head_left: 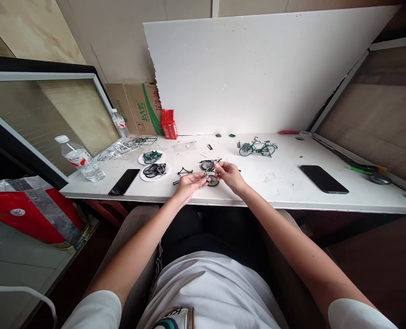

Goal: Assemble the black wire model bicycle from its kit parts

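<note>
Above the white table my left hand (pixel 190 183) and my right hand (pixel 231 176) meet, both closed in a pinch. Between the fingertips is a small grey model part (pixel 207 174), too small to make out its exact kind. Dark model bicycle wheels (pixel 208 165) lie just behind and beneath my hands, partly covered by them. Left of my left hand rests a black model bicycle frame (pixel 184 172). Further right stands a green model bicycle (pixel 257 148), upright on its wheels.
Two paper plates hold green parts (pixel 152 157) and black parts (pixel 155 170). A phone (pixel 124 182) lies left, another phone (pixel 324 178) right. Water bottles (pixel 80 160), part frames in plastic (pixel 127 145) and a red box (pixel 169 124) stand or lie at left. A white board (pixel 258 73) leans behind.
</note>
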{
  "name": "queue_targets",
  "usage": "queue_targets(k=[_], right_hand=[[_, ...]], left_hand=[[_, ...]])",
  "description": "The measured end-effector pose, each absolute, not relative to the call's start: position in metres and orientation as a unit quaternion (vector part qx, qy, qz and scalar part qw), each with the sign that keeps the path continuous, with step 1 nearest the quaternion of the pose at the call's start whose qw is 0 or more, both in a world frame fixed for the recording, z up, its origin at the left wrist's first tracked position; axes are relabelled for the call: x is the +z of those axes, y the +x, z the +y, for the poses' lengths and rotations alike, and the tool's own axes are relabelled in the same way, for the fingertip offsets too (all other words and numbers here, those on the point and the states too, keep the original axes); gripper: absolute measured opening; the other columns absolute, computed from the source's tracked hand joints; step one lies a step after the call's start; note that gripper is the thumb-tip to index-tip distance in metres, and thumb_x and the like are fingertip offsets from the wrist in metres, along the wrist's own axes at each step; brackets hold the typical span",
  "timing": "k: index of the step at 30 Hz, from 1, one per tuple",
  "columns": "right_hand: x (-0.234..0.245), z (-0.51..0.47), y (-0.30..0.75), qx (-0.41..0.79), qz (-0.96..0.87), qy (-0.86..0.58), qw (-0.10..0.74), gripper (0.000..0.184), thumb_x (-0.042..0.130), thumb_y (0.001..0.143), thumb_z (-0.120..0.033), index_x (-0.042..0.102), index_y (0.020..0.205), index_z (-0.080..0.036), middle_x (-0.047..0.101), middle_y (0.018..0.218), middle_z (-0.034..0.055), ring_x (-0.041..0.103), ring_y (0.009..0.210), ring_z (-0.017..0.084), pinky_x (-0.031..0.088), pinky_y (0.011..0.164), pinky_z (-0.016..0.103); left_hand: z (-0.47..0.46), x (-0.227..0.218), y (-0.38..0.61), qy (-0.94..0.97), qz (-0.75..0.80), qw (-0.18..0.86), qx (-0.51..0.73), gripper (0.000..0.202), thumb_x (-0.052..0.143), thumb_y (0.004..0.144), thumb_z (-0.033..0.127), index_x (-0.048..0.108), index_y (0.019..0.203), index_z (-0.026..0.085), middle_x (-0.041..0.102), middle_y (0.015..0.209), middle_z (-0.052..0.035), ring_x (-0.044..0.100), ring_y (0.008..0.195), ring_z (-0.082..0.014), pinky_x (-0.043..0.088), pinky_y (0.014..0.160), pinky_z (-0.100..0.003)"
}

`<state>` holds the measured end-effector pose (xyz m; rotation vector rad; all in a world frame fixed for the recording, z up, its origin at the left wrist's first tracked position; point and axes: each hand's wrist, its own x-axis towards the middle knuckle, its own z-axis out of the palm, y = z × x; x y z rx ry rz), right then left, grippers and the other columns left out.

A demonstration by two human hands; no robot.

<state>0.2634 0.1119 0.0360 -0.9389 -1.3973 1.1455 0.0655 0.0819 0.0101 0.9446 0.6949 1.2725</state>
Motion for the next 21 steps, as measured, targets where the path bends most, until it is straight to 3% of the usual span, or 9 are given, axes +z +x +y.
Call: queue_targets(k=[11,21], right_hand=[[0.041,0.111,0.264,0.453,-0.608,-0.386,0.525,0.065,0.079,0.075,-0.083,0.065,0.087,-0.02,0.064,0.068,0.0015,0.056,0.055,0.015,0.051,0.057,0.033],[0.029,0.112,0.258,0.438,-0.599,-0.389,0.546,0.066,0.076,0.076,-0.085,0.063,0.088,-0.022,0.063,0.069,0.0016,0.058,0.057,0.017,0.053,0.06,0.035]], left_hand=[[0.077,0.012,0.071,0.426,0.359,0.601,0.573,0.051,0.104,0.059,0.023,0.083,0.103,0.011,0.082,0.109,-0.0163,0.078,0.104,-0.0284,0.061,0.101,-0.046],[0.082,0.006,0.067,0.446,0.333,0.609,0.565,0.05,0.104,0.059,0.024,0.083,0.103,0.012,0.082,0.108,-0.0153,0.078,0.1,-0.0255,0.06,0.102,-0.045]])
